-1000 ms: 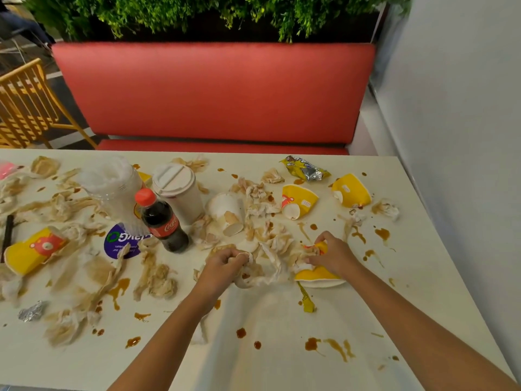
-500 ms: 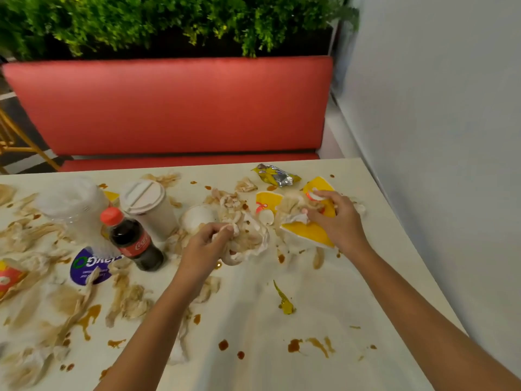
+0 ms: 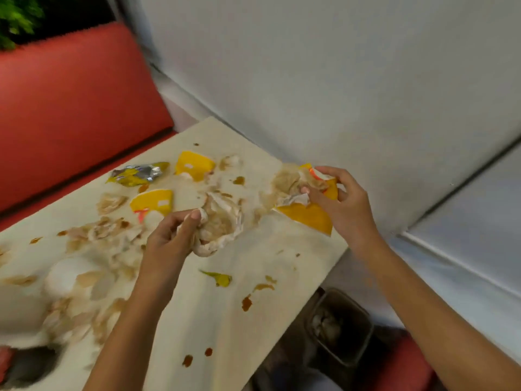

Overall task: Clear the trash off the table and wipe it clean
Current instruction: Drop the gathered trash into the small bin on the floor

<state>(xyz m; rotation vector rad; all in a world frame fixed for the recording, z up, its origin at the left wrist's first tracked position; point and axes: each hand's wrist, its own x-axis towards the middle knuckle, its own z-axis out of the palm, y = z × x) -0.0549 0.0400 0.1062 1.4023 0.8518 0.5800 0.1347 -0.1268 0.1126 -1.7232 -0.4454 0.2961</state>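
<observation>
- Currently, the left hand (image 3: 169, 241) has its fingers curled round a stained napkin wad (image 3: 220, 224) over the bench (image 3: 214, 320).
- The right hand (image 3: 346, 207), arm outstretched, has its fingers pinching a flattened yellow cup (image 3: 307, 218) and napkins (image 3: 290, 182) at the bench edge.

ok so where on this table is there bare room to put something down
Best patch: the near right of the table, between the left forearm, the table's right edge and the yellow-green scrap; only sauce spots there. A smaller strip lies at the far corner beyond the far yellow cup. Crowded: soiled napkins and white cup left of that forearm.
</observation>
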